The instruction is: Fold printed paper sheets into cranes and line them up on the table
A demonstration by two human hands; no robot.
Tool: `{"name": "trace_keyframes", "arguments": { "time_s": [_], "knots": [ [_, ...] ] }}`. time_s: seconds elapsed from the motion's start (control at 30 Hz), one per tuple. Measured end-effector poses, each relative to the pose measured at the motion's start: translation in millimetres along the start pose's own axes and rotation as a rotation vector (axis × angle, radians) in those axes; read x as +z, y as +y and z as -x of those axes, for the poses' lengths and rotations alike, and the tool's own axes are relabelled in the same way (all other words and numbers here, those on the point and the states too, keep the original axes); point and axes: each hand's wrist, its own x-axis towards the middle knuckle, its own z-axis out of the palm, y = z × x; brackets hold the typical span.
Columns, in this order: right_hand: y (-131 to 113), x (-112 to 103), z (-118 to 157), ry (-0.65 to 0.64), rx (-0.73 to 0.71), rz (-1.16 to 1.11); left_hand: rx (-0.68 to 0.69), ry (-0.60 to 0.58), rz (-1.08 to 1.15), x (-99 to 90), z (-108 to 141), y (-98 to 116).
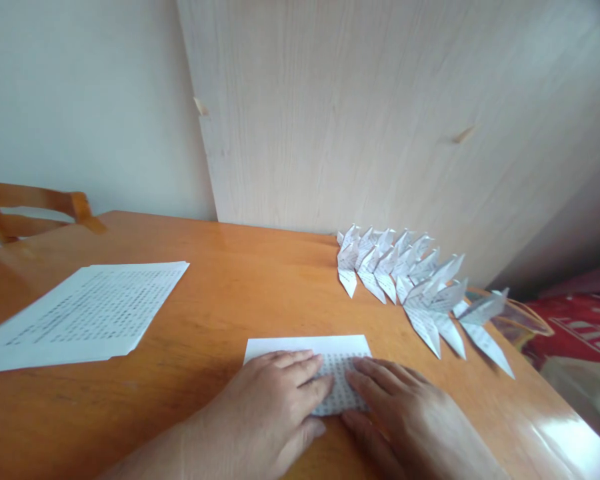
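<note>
A printed sheet of paper (337,387), its near edge straight and perhaps folded, lies on the wooden table (220,287) in front of me. My left hand (280,397) rests on the left part of the paper, fingers stretched out and pointing right. On the right side my right hand (395,407) lies on the paper with its fingers extended, the thumb close to the near edge. A strip of print shows between the two hands. Neither hand grips anything.
At the left lies a stack of printed sheets (95,310). Several folded paper pieces (425,287) stand in rows at the back right. A wooden chair (35,200) is beyond the table at far left, a pale board (330,113) behind, and a red bag (575,327) at right.
</note>
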Motion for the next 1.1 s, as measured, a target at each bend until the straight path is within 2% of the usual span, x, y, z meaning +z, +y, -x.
{"name": "trace_keyframes", "arguments": {
  "time_s": [0.37, 0.53, 0.7, 0.83, 0.93, 1.1],
  "knots": [
    [-3, -4, -3, -0.026, 0.033, -0.013, -0.01, 0.034, 0.017, -1.8, -3, 2],
    [0, -1, 6, -0.019, -0.028, 0.048, -0.014, 0.018, 0.001, -5.2, -3, 4],
    [5, 1, 11, -0.077, -0.063, 0.052, -0.016, 0.026, 0.013, -10.6, -4, 7],
    [5, -4, 11, -0.116, -0.065, 0.012, -0.075, 0.086, 0.052, -10.8, -3, 9],
    [3, -12, 11, -0.102, -0.081, -0.003, -0.103, 0.093, 0.091, -8.6, -4, 6],
    [-3, -22, 18, -0.004, -0.106, 0.018, -0.089, 0.077, 0.147, -3.0, -5, -5]
  ]
}}
